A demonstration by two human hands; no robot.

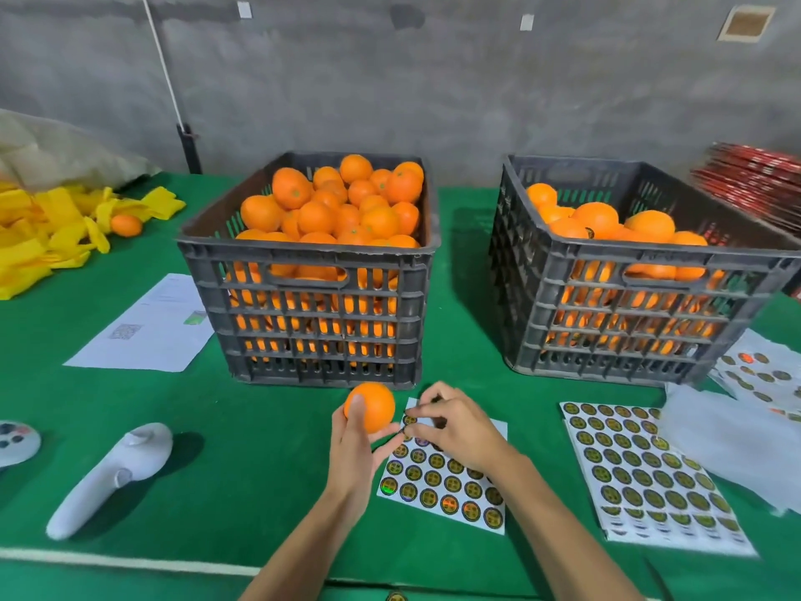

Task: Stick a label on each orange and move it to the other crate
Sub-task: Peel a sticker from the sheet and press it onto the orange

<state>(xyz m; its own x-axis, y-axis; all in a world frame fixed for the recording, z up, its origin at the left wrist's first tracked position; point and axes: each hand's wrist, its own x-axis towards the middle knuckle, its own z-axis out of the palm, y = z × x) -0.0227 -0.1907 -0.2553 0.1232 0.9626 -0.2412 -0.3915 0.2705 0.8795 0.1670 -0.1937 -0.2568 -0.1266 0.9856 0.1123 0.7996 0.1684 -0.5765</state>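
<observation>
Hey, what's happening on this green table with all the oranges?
A person is labelling oranges. The left hand holds one orange just in front of the fuller crate, while the right hand pinches at a round label at the top of the sticker sheet. No label shows on the held orange yet. The second crate, to the right, already holds oranges. More sticker sheets lie further right.

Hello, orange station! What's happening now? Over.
Left hand holds orange. Right hand pinching a label off the sticker sheet. Right crate open, nothing blocking. Over.
</observation>
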